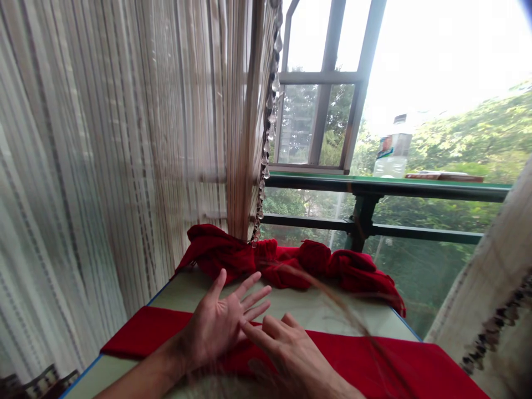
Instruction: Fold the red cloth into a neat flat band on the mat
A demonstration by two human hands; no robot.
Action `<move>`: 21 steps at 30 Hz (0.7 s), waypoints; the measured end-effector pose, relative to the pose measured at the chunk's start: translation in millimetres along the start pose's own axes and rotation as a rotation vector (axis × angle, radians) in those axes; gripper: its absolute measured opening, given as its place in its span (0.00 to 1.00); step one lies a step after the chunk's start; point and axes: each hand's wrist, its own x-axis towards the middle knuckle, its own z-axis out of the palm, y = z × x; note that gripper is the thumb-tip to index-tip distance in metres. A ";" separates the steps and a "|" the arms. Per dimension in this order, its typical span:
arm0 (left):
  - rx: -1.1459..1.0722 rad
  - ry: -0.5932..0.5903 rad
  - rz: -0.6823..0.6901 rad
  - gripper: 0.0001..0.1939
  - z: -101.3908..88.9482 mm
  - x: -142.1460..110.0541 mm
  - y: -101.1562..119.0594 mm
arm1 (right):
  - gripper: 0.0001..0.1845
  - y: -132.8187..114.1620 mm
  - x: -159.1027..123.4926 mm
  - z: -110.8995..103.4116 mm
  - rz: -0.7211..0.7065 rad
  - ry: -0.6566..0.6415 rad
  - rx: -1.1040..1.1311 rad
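Head view: left hand [226,318] was palm-up, grip wide, fingers spread. Right hand [288,346] had its index fingertip at the left's little-finger side, other fingers bent; couldn't tell grip width. Both were above the flat red cloth [143,332] across the desk [187,293]. Bunched red cloth [291,269] lay along the far edge.

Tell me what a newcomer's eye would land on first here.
Probably the vivid red cloth: a flat band across the pale table, and a crumpled heap along its far edge. Next, low in the middle, the open left hand, palm showing, with the right hand's index finger at its little-finger side. Striped curtain fills the left.
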 end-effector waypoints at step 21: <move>0.080 -0.013 -0.017 0.56 -1.4 -0.4 0.1 | 0.31 3.3 -1.1 6.5 -0.017 -0.017 0.077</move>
